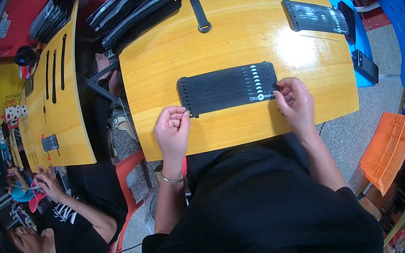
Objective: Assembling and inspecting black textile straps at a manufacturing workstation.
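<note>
In front of me on the wooden table lies a flat row of black straps (pixel 218 91), packed edge to edge. Small looped ends line its left side, and white marks run down near the right. At the row's lower left corner, my left hand (pixel 172 133) pinches the looped end of the nearest strap between thumb and fingers. My right hand (pixel 296 102) is closed at the row's right edge, thumb and forefinger on the strap's other end. The fingertips partly hide both ends.
A single strap (pixel 197 8) lies beyond the row, beside thick strap bundles (pixel 135 13) at the far left. Another strap row (pixel 315 16) sits far right, near a phone (pixel 365 67) on a blue surface. A co-worker (pixel 79 217) works at the left table (pixel 73 127). An orange crate (pixel 385 152) stands right.
</note>
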